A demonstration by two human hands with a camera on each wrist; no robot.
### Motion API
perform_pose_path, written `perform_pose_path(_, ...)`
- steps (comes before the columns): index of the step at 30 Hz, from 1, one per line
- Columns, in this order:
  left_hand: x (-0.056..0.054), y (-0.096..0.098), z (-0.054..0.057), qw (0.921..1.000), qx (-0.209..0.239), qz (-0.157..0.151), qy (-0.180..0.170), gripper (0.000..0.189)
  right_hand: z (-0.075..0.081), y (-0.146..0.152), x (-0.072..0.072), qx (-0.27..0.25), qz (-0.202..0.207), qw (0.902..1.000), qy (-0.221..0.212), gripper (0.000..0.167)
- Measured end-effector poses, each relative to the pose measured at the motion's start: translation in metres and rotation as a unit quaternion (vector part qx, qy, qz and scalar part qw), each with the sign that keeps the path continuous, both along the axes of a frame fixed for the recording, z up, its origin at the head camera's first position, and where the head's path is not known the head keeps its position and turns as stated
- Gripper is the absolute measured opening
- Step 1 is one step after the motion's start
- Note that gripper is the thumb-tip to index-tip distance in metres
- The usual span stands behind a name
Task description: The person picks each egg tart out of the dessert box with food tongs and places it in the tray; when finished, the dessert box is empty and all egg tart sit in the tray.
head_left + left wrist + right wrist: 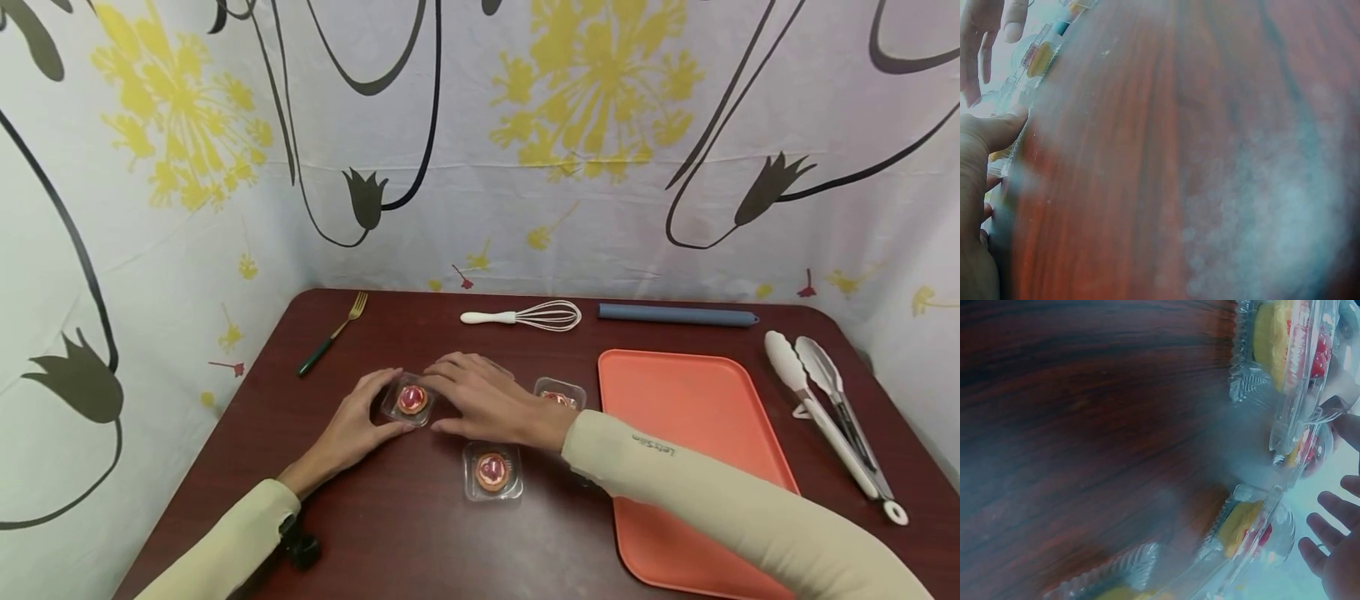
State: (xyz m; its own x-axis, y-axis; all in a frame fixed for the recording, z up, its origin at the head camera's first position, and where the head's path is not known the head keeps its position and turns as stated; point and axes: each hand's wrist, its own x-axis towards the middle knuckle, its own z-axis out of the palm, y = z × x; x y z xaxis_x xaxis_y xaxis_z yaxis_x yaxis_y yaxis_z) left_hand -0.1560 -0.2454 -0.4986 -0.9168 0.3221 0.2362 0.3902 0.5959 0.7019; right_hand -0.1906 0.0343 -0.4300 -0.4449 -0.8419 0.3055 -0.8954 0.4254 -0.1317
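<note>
My left hand (352,429) grips a clear plastic box with a small red-topped tart (412,400) inside, thumb along its near edge and fingers at the far side. In the left wrist view, the thumb (1004,130) lies against the box edge. Just right of that box is my right hand (487,402), fingers extended, reaching over the table. Behind its knuckles a sliver of another clear box (501,368) shows, mostly hidden. A boxed tart (492,473) sits nearer me, and a further boxed tart (558,393) lies beyond the right wrist. Spread fingers (1329,532) show beside the boxes in the right wrist view.
An orange-red tray (675,392) lies under the right forearm. Beyond it, tongs (832,417) rest at the right edge. Along the back lie a fork (330,337), a whisk (525,317) and a blue-grey rod (675,314). A patterned curtain (480,233) surrounds the table.
</note>
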Motion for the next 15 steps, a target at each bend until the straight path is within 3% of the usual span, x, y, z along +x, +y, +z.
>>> perform_pose_path(15, 0.000, -0.001, -0.001, 0.9999, -0.002, -0.003, 0.011, 0.090, -0.007, -0.013, -0.004, 0.017, -0.009, 0.9998, -0.009, 0.074)
